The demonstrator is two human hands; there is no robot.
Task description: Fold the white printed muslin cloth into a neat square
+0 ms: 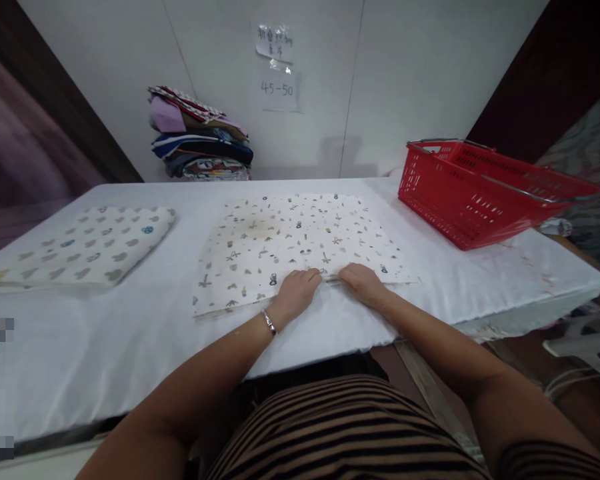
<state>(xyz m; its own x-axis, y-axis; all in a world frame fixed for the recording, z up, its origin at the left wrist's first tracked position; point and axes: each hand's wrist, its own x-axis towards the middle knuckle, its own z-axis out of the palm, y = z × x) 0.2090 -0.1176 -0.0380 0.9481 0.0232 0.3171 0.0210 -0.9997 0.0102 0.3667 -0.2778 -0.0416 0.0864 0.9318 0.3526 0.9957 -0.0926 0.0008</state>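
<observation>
A white cloth printed with small grey and tan figures lies folded and flat on the table in front of me. My left hand, with a silver bracelet at the wrist, grips its near edge around the middle. Just to the right, my right hand pinches the same edge. Both sets of fingers are closed on the layered fabric, and a short stretch of edge shows between them. The fingertips are partly hidden by the cloth and the hands.
Another folded cloth with grey shapes lies at the left. A red plastic basket stands at the right on the white-covered table. Behind the table's far edge rises a stack of folded fabrics. Paper signs hang on the wall.
</observation>
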